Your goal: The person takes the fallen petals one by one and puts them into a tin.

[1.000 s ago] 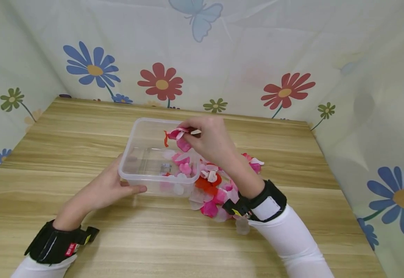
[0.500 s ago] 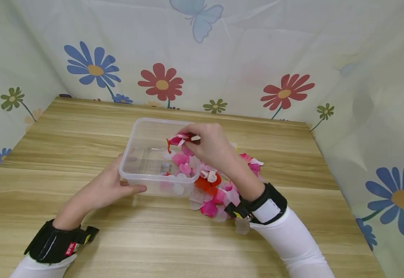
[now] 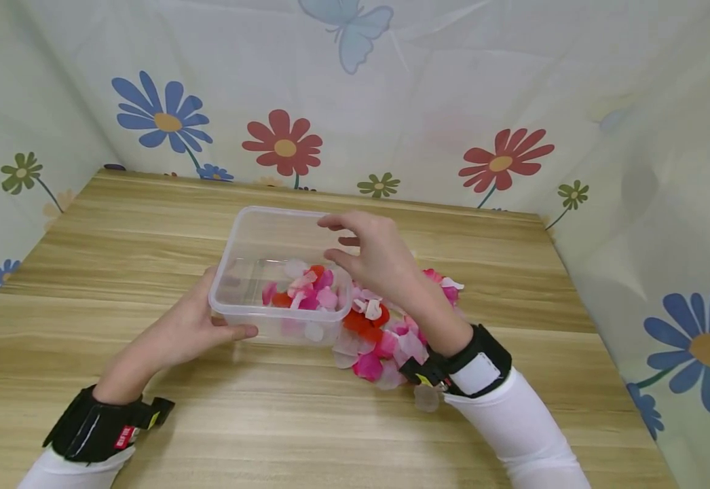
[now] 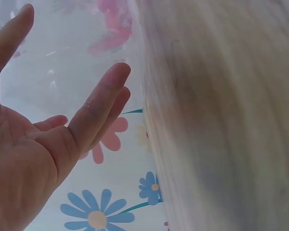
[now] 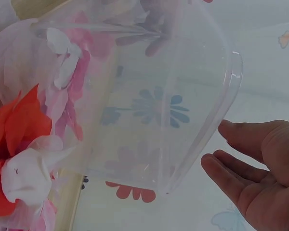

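Note:
A clear plastic box (image 3: 225, 307) stands on the table, pink, red and white petals (image 3: 307, 288) lying inside toward its right. My left hand (image 3: 187, 324) is at the box's near left corner, thumb along the front wall; in the left wrist view its fingers (image 4: 98, 103) look fairly straight and spread against the clear plastic. Over the box's right rim hovers my right hand (image 3: 375, 252), fingers and thumb apart with nothing between them. Beside the box, partly under the right forearm, lies a loose heap of petals (image 3: 367, 367), also seen close in the right wrist view.
The wood-patterned table (image 3: 257, 421) carries the box and the petal heap. A flower-printed curtain (image 3: 416, 81) rises along the back and both sides. One pale petal (image 3: 426, 399) lies at the heap's near edge.
My right hand has let go of a bunch of pink, white and red petals, which now lie in the box. Its fingers have spread apart. The left hand and box have stayed put.

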A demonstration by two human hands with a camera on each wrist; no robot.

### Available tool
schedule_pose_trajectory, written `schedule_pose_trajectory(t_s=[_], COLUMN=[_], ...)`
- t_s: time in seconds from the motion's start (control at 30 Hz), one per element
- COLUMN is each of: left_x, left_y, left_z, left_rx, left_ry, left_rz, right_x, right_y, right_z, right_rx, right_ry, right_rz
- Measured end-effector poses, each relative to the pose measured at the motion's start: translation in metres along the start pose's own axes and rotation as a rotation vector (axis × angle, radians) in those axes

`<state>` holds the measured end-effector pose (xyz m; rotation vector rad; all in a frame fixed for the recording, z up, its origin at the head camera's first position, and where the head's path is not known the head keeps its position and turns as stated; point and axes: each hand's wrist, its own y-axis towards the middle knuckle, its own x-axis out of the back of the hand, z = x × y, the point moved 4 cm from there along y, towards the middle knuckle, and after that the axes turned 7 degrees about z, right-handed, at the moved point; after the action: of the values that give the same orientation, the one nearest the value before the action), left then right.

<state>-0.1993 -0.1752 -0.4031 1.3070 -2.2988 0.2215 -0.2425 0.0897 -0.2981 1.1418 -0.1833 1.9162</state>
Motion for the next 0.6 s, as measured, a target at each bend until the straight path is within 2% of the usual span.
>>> schedule_pose_trajectory(t_s=[0.2, 0.4, 0.5, 0.6], left_x=[0.0, 0.0, 0.0, 0.0], left_y=[0.0, -0.002, -0.002, -0.002], left_z=[0.0, 0.001, 0.001, 0.002], left_rx=[0.039, 0.077, 0.08, 0.076], left_ry=[0.018, 0.032, 0.033, 0.026], left_rz=[-0.015, -0.02, -0.019, -0.017], right_x=[0.008, 0.017, 0.021, 0.021], right_y=[-0.008, -0.019, -0.025, -0.031], right_z=[-0.01, -0.024, -0.033, -0.046], right_rx=[-0.027, -0.07, -0.12, -0.221], right_ry=[-0.025, -0.09, -0.121, -0.17], right_rz=[-0.054, -0.06, -0.01, 0.121])
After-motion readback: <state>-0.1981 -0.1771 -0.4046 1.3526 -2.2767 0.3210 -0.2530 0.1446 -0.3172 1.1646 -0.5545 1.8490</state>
